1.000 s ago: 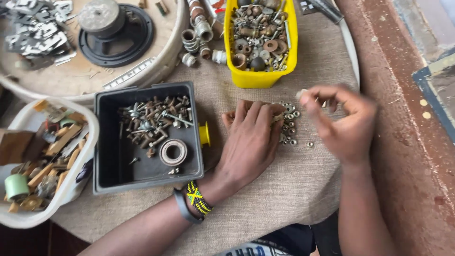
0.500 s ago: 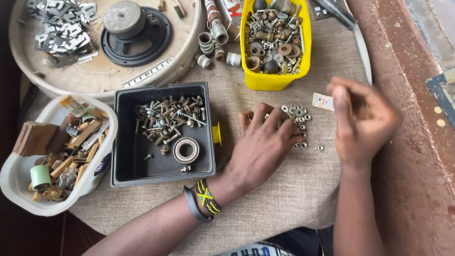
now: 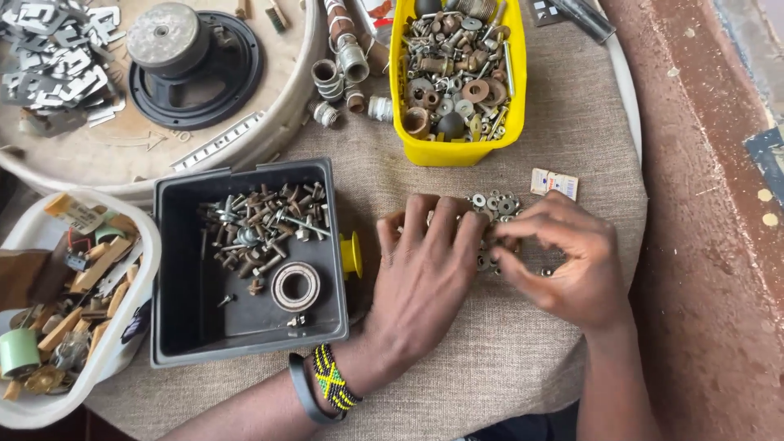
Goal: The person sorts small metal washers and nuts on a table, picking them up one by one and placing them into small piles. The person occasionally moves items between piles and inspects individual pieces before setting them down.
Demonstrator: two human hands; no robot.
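Burlap cloth covers the worktop at mid-frame, and on it lies a small heap of washers and nuts. The left hand lies flat, fingers spread, its tips touching the heap. The right hand has its fingertips pinched together at the heap's right edge; whether they hold a piece I cannot tell. A yellow bin of hardware stands above, a black tray of screws to the left.

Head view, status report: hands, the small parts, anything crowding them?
Left hand flat on washers and nuts. Right hand pinching at the pile, contents hidden. Yellow bin and black tray close by.
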